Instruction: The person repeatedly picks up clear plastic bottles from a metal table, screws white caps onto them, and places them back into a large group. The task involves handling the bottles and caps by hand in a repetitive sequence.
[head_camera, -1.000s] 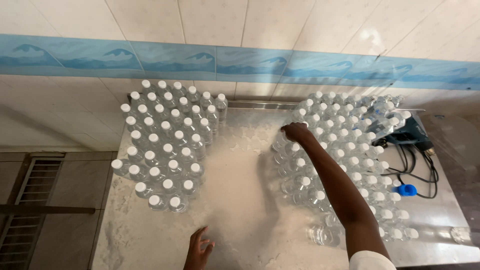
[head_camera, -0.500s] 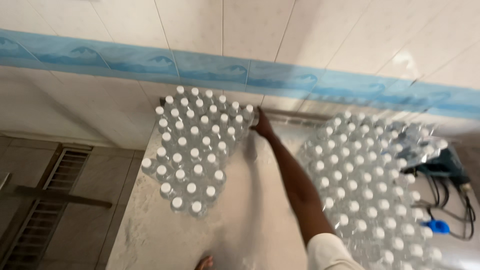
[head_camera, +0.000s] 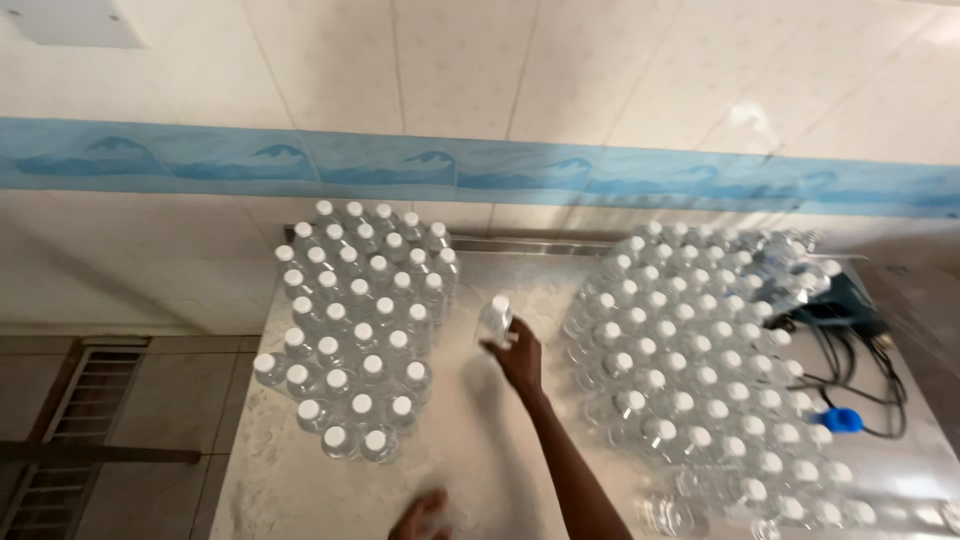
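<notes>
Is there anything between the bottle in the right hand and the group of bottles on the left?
Nothing visible. The right hand holds one clear bottle over bare tabletop, beside the left group of bottles, with only a narrow open gap between.

Metal table (head_camera: 500, 470) by tiled wall, loaded w/ bottles.

Left block of white-capped clear bottles (head_camera: 355, 335) stands upright in tight rows at the table's left edge; bigger block of bottles (head_camera: 700, 385) fills the right side. Bare dusty strip runs btwn them. Black cables (head_camera: 860, 375) and a blue cap (head_camera: 838, 420) lie at the far right, just beside the right block.
</notes>
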